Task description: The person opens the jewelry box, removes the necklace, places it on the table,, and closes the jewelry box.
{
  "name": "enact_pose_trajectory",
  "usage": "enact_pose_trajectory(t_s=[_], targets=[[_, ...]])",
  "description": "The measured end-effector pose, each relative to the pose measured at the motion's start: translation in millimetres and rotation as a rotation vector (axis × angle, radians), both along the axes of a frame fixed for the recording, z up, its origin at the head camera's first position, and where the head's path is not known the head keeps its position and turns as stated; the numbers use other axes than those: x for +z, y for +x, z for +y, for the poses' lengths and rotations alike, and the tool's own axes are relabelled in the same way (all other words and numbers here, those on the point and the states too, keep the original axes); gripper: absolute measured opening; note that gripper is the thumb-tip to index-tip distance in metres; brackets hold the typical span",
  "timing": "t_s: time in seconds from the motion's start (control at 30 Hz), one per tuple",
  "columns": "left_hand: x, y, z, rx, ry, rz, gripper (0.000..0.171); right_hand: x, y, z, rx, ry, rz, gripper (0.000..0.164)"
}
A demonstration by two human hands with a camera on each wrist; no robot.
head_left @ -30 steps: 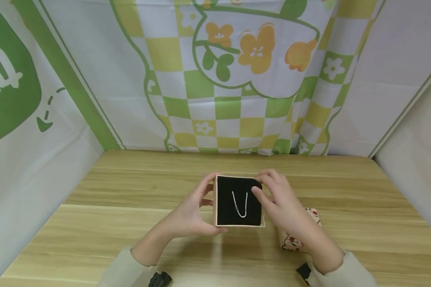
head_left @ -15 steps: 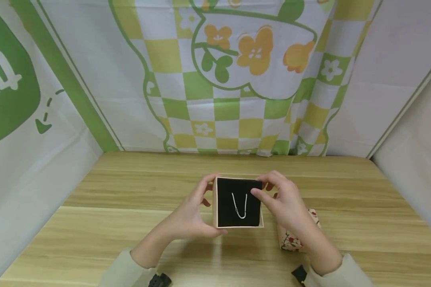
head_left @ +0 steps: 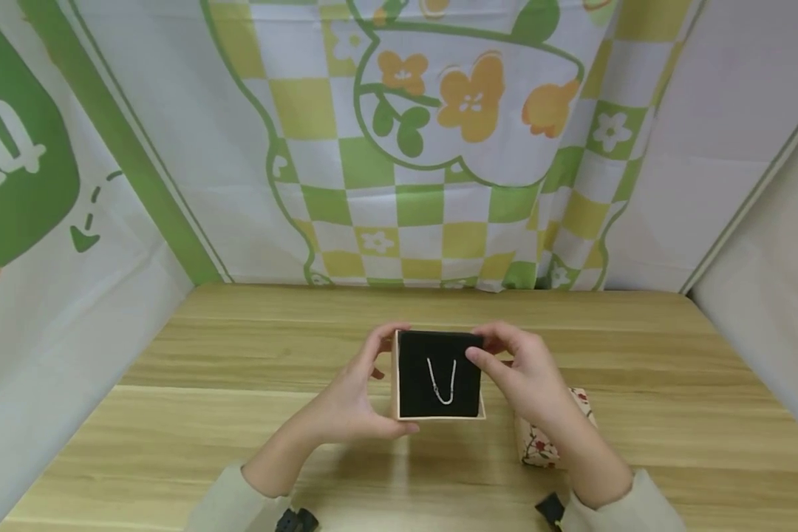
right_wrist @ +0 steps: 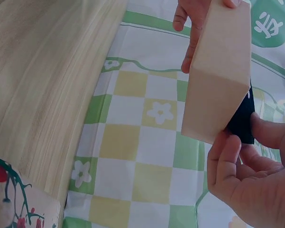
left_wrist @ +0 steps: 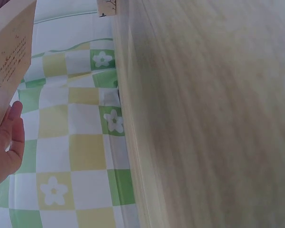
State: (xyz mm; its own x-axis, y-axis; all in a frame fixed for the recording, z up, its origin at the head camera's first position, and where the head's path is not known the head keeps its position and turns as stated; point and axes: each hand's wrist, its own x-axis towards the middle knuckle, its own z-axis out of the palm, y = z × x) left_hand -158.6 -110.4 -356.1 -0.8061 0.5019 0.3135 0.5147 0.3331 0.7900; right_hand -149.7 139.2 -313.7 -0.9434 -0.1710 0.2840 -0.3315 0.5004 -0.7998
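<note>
My left hand holds a small beige cardboard jewelry box above the table, thumb along its near edge and fingers at the far side. A square black pad sits in the box opening, its right side raised out of the box. On the pad lies a thin silver chain in a U shape. My right hand pinches the pad's far right corner between thumb and fingers. The right wrist view shows the pad's black corner standing out past the box rim.
A floral-printed box lid rests on the wooden table, partly behind my right forearm. Black straps show by both sleeves. A checked, flower-printed curtain hangs along the table's back edge.
The black pad's right side has risen out of the box, pinched by my right hand, and a gap now shows at the box's lower right. My left hand stays nearly still.
</note>
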Motion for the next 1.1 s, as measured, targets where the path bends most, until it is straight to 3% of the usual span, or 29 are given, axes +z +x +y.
enact_pose_trajectory(t_s=[0.2, 0.4, 0.7, 1.1], targets=[[-0.3, 1.7, -5.8, 0.022, -0.040, -0.012, 0.113, -0.8, -3.7, -1.1, 0.051, -0.011, 0.002, 0.018], [1.2, 7.6, -15.6, 0.049, -0.089, 0.027, 0.113, 0.2, -2.9, -7.1, 0.105, -0.077, -0.096, 0.020], [1.2, 8.0, -16.7, 0.079, -0.129, 0.071, 0.114, 2.7, -1.6, -10.6, 0.079, -0.127, -0.133, 0.020], [-0.5, 9.1, -20.0, 0.060, -0.149, 0.076, 0.115, 2.4, -0.4, -10.7, 0.090, -0.233, -0.197, 0.023]])
